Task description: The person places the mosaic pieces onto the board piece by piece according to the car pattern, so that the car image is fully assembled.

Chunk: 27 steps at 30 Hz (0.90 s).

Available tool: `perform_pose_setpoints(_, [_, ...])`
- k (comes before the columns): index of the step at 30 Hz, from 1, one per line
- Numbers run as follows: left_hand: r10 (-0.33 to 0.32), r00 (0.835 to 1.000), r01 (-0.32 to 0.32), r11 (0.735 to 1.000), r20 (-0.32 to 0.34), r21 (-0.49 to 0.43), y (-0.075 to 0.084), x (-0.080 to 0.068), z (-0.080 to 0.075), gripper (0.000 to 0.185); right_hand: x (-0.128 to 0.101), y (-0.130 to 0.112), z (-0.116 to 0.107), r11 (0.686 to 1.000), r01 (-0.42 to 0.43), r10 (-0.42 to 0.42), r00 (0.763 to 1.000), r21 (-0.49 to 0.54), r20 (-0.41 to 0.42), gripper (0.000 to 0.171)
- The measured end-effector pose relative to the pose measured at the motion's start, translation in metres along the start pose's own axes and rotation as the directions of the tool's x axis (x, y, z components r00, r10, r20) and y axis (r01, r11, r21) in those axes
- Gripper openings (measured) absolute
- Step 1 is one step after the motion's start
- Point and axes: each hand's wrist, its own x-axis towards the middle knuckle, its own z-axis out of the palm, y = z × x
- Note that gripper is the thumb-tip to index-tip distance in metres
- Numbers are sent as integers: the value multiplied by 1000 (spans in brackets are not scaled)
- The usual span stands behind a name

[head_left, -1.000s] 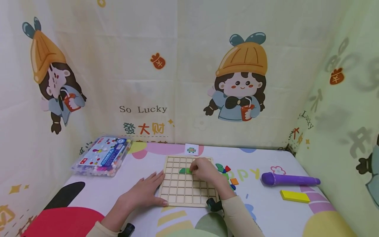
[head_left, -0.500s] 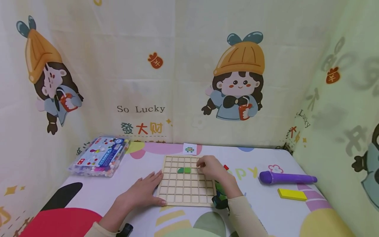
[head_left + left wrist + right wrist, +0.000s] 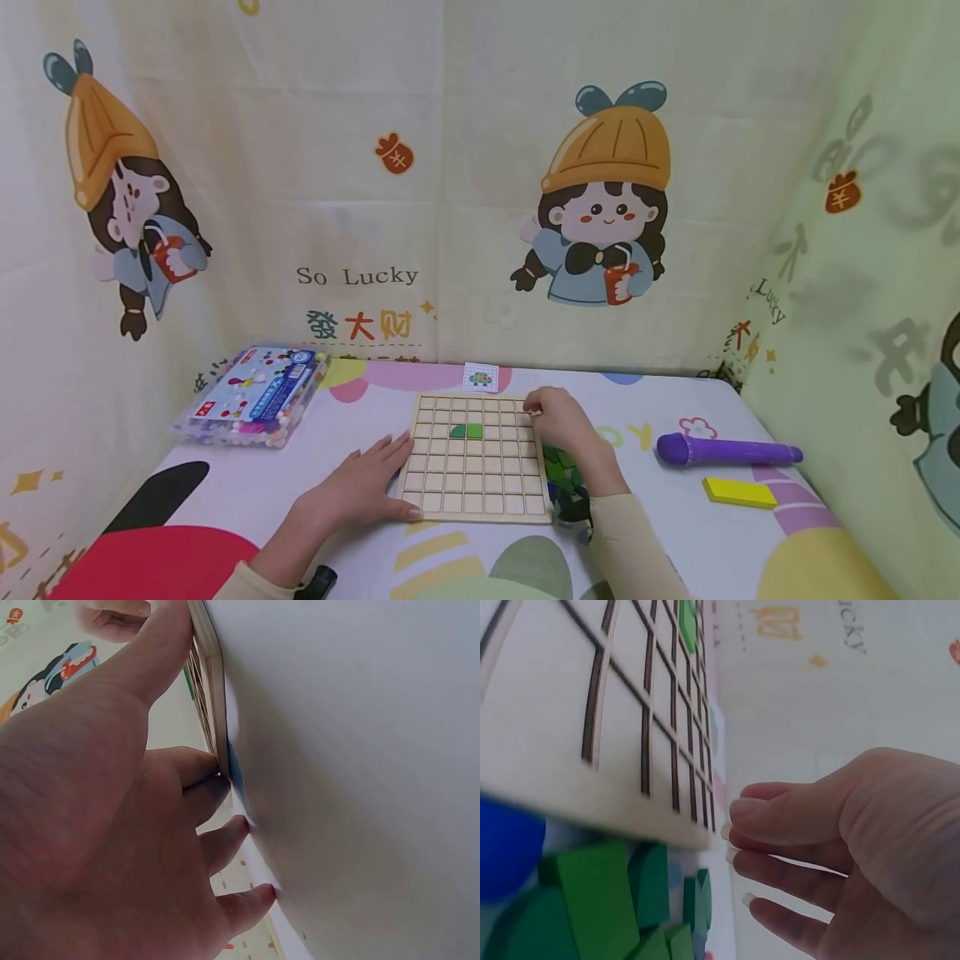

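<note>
Fingers of the left hand (image 3: 358, 493) are lying flat and relaxed, pressing against the left edge of the square wooden grid board (image 3: 474, 459) on the table. Right hand (image 3: 558, 419), loosely released, is touching the board's far right corner above green wooden blocks (image 3: 564, 475).
</note>
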Motion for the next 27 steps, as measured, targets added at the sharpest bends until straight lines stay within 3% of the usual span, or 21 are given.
perform_pose_setpoints(9, [4, 1000, -4, 1000, 1, 8, 0, 0, -1, 112, 0, 21, -4, 998, -54, 55, 998, 27, -28, 26])
perform_pose_setpoints(16, [3, 1000, -3, 1000, 3, 10, -1, 2, 0, 112, 1, 33, -2, 999, -40, 40, 998, -2, -42, 29])
perform_pose_setpoints(27, [1, 1000, -1, 1000, 0, 6, -1, 2, 2, 112, 5, 31, 3, 997, -70, 69, 997, -39, -32, 31])
